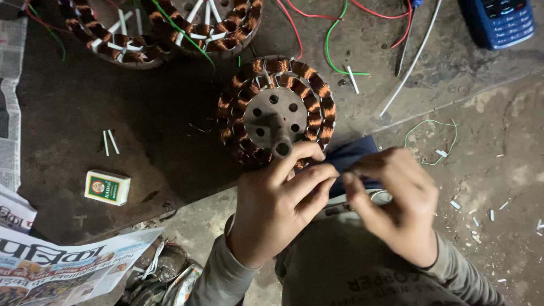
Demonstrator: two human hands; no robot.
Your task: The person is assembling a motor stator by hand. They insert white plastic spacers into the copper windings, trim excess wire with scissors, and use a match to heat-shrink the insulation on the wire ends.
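A round motor stator [276,111] with copper wire coils around a perforated metal hub lies on a dark board [113,130]. My left hand [277,204] rests against its near edge, fingers bent beside the central shaft. My right hand [396,198] is close beside it, thumb and fingers pinched together on something small that I cannot make out. A dark blue cloth [351,156] shows between the two hands.
Two more copper-wound stators [164,25] sit at the board's far edge. A small matchbox [107,187] and white sleeve pieces [109,142] lie on the left. Newspaper [56,266] covers the near left. Red, green and white wires [340,34] and a blue phone [501,21] lie far right.
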